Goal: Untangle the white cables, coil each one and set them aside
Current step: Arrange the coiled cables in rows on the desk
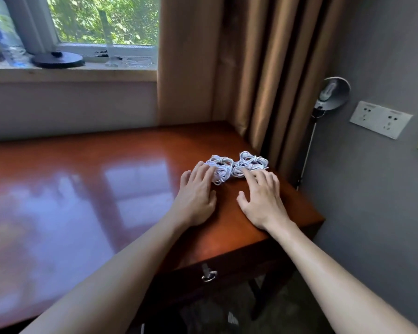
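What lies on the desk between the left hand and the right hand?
Head view: only bare desk between left hand and right hand; white cables lie farther back, at the fingers.

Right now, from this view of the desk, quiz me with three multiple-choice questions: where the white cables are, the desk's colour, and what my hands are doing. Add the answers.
1. Where do the bundled white cables lie?
A. on the windowsill
B. at the right end of the glossy wooden desk, near the long pleated curtain
C. on the floor
2. What colour is the desk top?
A. reddish-brown
B. white
C. black
3. How are the left hand and right hand?
A. lifting cables
B. fingers straight, touching the bundles
C. clenched, off the desk
Answers: 1 B, they sit by the curtain's foot; 2 A, the polished wood shows it; 3 B, both hands lie flat, nothing lifted.
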`<action>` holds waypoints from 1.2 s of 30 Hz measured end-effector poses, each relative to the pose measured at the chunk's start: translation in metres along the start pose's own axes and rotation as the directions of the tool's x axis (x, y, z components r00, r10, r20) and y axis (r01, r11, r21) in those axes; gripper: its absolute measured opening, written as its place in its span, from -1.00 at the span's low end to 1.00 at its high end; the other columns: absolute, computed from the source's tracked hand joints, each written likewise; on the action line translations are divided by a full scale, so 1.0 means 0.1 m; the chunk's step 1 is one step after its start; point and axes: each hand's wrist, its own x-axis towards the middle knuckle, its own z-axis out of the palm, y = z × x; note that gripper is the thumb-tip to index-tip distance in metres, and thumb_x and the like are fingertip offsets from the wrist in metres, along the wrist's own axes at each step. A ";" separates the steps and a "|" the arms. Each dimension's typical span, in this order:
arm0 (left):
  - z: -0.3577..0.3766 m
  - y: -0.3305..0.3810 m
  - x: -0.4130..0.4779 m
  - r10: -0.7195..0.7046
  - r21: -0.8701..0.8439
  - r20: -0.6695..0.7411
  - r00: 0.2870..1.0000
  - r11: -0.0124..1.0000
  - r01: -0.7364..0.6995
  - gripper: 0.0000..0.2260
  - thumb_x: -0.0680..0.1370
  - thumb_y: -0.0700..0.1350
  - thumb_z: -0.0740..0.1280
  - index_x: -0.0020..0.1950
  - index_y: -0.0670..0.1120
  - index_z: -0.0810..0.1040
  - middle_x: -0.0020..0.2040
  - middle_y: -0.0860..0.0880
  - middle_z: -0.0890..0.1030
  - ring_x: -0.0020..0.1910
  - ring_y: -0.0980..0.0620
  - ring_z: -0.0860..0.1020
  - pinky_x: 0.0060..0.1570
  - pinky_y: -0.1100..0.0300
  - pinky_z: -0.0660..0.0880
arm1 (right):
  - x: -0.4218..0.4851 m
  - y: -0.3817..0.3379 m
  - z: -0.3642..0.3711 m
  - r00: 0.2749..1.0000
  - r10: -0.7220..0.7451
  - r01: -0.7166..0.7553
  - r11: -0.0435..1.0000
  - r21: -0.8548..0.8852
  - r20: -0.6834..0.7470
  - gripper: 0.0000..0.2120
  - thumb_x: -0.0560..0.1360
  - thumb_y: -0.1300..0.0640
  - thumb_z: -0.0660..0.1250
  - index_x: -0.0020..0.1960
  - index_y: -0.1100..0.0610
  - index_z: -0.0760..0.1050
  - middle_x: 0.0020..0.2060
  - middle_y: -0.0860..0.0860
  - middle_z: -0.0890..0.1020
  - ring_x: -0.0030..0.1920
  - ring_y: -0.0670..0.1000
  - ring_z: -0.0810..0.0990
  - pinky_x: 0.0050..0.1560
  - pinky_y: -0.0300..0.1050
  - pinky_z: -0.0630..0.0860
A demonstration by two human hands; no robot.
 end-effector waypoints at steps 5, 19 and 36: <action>-0.01 0.01 -0.03 -0.025 0.088 -0.068 0.997 0.996 0.031 -0.36 0.39 -0.16 0.13 0.51 -0.05 0.32 0.39 -0.09 0.31 0.42 -0.07 0.24 0.28 -0.04 0.15 | -0.03 -0.03 -0.04 0.995 0.025 -0.023 0.999 0.027 -0.097 -0.48 0.48 0.04 0.31 0.43 0.06 0.39 0.20 0.05 0.41 0.23 0.12 0.36 0.35 0.06 0.34; -0.18 0.11 -0.13 -0.042 0.201 -0.124 0.991 0.977 0.066 -0.75 0.45 -0.30 0.26 0.06 -0.03 0.48 -0.04 0.01 0.60 0.10 -0.09 0.55 0.17 -0.02 0.19 | -0.14 -0.10 -0.11 0.997 0.071 -0.069 0.989 0.128 -0.016 -0.70 0.54 0.14 0.34 0.27 0.13 0.53 0.15 0.08 0.56 0.14 0.17 0.53 0.20 0.07 0.43; -1.13 -0.15 -1.56 -0.022 0.292 -0.035 0.999 0.956 0.031 -0.65 0.52 -0.04 0.43 0.29 -0.05 0.53 0.10 -0.06 0.58 -0.02 -0.14 0.63 0.08 -0.02 0.39 | -1.17 -1.22 -0.62 0.971 -0.228 0.178 0.892 0.415 0.074 -0.78 0.44 0.25 0.36 0.06 0.08 0.49 -0.03 -0.07 0.56 0.03 -0.02 0.51 0.12 -0.11 0.47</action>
